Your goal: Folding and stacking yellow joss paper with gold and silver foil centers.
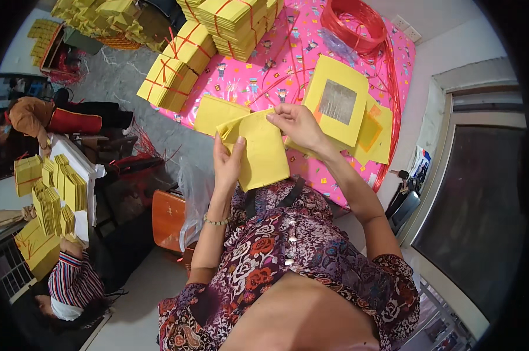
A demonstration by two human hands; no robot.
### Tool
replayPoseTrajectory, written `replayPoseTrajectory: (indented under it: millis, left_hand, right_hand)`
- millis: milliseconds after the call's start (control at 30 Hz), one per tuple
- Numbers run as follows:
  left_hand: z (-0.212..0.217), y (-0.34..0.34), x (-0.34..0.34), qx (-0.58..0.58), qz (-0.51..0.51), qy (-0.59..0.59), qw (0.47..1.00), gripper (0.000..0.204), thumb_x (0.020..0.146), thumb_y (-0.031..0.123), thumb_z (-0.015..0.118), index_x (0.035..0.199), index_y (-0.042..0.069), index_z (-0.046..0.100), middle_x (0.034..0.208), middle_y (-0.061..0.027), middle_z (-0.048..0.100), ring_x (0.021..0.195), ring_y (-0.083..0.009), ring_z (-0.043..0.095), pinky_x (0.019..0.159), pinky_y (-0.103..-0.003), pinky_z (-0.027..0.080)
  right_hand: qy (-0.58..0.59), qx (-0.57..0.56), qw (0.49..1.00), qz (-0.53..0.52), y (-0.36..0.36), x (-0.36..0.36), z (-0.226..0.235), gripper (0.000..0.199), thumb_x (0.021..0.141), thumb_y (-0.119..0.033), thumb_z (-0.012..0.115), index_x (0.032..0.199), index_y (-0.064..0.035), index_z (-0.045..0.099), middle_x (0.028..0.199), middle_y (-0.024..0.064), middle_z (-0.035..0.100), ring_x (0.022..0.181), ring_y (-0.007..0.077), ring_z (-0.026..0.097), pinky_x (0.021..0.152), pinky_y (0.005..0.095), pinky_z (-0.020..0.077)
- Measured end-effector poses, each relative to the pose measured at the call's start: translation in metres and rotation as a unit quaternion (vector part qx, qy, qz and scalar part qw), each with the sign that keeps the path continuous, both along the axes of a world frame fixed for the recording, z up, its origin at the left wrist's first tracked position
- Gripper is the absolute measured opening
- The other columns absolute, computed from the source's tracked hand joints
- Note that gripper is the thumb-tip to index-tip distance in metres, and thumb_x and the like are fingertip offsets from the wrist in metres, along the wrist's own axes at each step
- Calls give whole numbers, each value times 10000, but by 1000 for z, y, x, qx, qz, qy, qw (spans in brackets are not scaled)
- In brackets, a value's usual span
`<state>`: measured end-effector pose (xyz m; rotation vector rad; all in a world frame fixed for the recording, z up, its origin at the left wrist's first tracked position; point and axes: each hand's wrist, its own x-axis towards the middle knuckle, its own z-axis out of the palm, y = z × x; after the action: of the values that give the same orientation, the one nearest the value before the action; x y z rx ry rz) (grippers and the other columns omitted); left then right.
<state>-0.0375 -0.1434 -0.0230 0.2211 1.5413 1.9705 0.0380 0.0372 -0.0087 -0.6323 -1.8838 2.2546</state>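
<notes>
Between my two hands is a folded sheet of yellow paper (261, 153), held up above my lap at the near edge of the pink table. The fingers of my left hand (227, 162) pinch its left edge, where the layers part a little. My right hand (300, 124) grips the upper right corner between thumb and fingers. Behind it lies another yellow paper piece (217, 112), partly covered. Right of my right hand lies a thick stack of yellow paper (349, 82) with a grey-silver rectangle (338, 102) on top. Loose yellow sheets (382, 136) with orange patches stick out beside it.
Bundles of yellow paper tied with red string (176, 67) stand at the pink patterned tablecloth's (264, 82) far left. A red coil of strips (353, 26) lies far right. An orange stool (168, 219) and plastic bag (194, 193) are at left, near people at a white table (71, 152).
</notes>
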Motion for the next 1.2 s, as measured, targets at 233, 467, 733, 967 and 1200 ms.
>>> replayPoseTrajectory:
  millis: [233,467,733,967,1200]
  left_hand:
    - [-15,-19,2,4,51,-83,995,421,923,46,545,1311,26,386,1175,-98,566,1019,-160,577,855,-285,491]
    - [-30,-32,-9,39,139,-101,984,351,934,76,527,1266,26,425,1190,-101,560,1050,-177,572,890,-305,474]
    - [-93,-40,-45,-12,206,-83,975,285,967,229,499,1179,42,464,1113,-57,576,984,-153,576,821,-301,485]
    - [-148,-35,-98,-59,229,-106,966,189,962,287,498,1009,105,472,916,-40,606,799,-144,609,645,-307,515]
    - [-185,-33,-117,-104,196,-139,965,177,944,286,525,974,116,486,928,-37,595,721,-165,614,573,-298,516]
  right_hand:
    - [-24,87,996,8,-25,-4,-16,291,881,-240,637,867,50,644,741,39,639,704,76,583,679,262,487]
    - [-94,62,982,149,-42,7,-38,265,879,-234,633,935,24,606,778,45,629,723,69,565,670,263,469]
    - [-170,184,963,98,-38,-26,-66,237,865,-255,621,955,-37,600,820,117,606,749,222,618,687,337,466]
    - [-131,383,914,35,-31,-89,-121,303,839,-265,634,1072,-76,595,961,158,570,913,344,596,769,453,474]
    - [-182,427,885,22,-32,-108,-141,295,828,-242,638,1074,-88,587,993,173,559,908,371,594,755,474,490]
